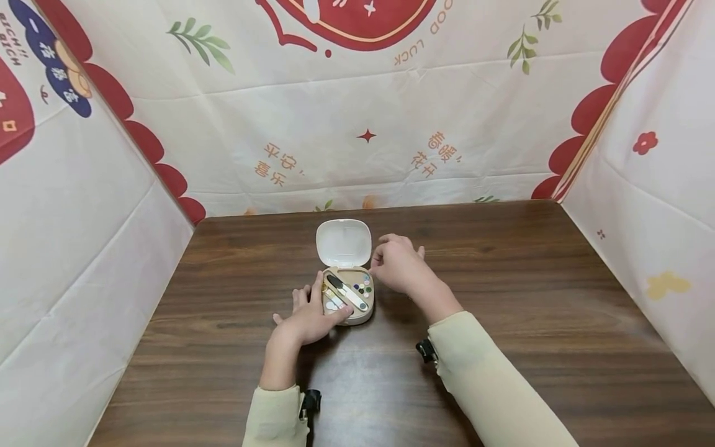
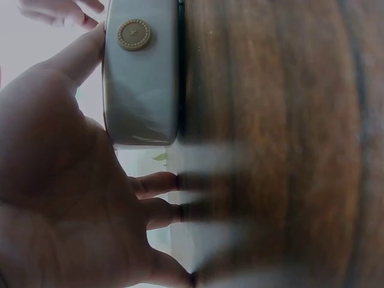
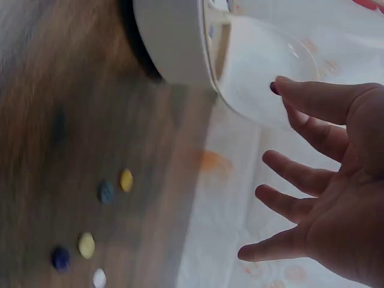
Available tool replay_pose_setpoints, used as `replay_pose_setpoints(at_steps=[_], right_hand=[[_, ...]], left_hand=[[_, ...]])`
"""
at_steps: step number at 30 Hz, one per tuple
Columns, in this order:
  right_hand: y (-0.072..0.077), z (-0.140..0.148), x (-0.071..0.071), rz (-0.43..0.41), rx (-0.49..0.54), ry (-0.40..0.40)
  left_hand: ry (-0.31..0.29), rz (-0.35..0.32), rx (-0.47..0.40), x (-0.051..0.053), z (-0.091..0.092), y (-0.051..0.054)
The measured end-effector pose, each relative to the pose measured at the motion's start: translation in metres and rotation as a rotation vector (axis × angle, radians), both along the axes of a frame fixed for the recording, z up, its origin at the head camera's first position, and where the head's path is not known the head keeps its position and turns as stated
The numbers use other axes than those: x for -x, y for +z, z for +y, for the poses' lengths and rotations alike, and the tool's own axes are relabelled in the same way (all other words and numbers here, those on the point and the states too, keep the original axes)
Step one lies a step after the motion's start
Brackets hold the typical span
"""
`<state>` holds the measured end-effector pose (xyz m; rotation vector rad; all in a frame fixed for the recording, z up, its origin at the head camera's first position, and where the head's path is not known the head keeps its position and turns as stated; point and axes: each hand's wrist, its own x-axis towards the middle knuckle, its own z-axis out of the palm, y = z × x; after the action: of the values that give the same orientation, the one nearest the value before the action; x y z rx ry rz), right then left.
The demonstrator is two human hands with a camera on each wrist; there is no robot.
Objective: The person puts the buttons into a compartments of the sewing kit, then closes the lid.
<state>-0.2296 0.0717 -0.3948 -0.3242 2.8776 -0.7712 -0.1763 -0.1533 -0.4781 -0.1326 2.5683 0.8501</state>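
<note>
A small white sewing box (image 1: 362,318) stands on the table, its lid (image 1: 343,242) tipped back. Inside lie a black-and-white tool (image 1: 347,292), several small coloured buttons (image 1: 362,288) at the right, and pale pieces (image 1: 333,302) at the lower left. My left hand (image 1: 310,320) rests against the box's left and front edges, thumb and fingers extended; a round clasp (image 2: 134,35) shows beside the thumb. Right of the lid hinge, my right hand (image 1: 398,264) pinches a small dark button (image 3: 274,88) between thumb and index finger, other fingers spread.
In the right wrist view several loose buttons lie on the tabletop, among them a yellow one (image 3: 126,180) and a dark blue one (image 3: 60,258). The brown wooden table (image 1: 223,347) meets printed white cloth (image 1: 335,118) at the back and both sides.
</note>
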Motion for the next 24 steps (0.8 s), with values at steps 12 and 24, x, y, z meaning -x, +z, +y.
replay_pose_setpoints(at_steps=[12, 24], right_hand=[[-0.029, -0.022, 0.007, -0.01, -0.051, -0.021], [-0.025, -0.018, 0.004, -0.02, -0.027, -0.025]], left_hand=[[-0.004, 0.015, 0.016, -0.006, 0.003, 0.011], [0.002, 0.041, 0.005, -0.008, 0.004, 0.011]])
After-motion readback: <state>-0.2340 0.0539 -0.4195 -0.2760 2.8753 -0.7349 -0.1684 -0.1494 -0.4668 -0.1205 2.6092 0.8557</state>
